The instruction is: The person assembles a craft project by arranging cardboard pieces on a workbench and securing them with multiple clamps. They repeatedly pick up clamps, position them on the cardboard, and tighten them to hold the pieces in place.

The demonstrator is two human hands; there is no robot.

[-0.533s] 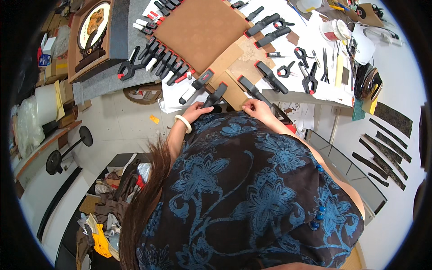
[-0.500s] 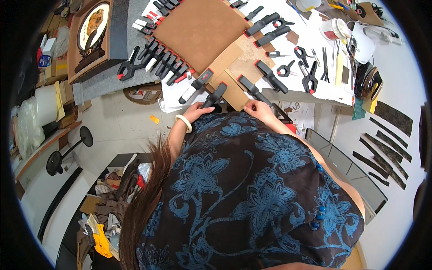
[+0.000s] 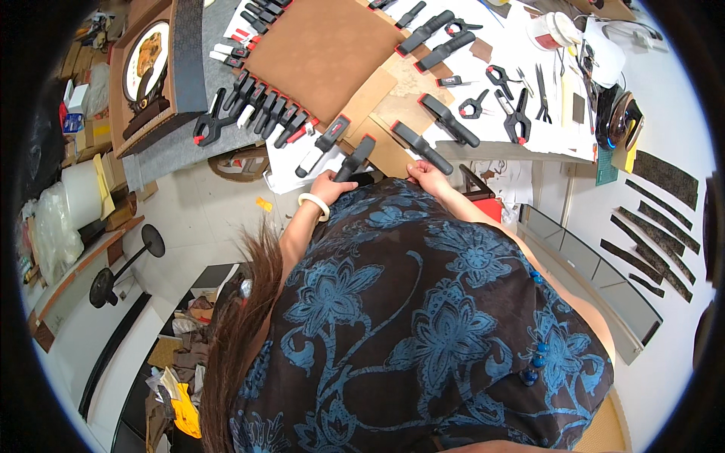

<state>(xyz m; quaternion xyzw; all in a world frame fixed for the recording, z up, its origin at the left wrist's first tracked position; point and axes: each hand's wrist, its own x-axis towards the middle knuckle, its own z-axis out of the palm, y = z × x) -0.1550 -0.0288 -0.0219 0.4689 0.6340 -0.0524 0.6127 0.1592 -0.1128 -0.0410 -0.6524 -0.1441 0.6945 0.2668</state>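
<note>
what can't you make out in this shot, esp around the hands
All in the head view:
- Left hand: its palm side is turned away, so whether it grips the black plastic clamp is unclear.
- Right hand: its curled fingers hide their own grip.
- Tan flat cardboard strip: near end hidden by the dark blue-flowered top.
- Flat brown panel: far part cut off by the upper picture edge.

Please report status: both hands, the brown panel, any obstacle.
Left hand beside black clamp. Right hand at near end of cardboard strip. Brown panel: clamps crowd left edge.
</note>
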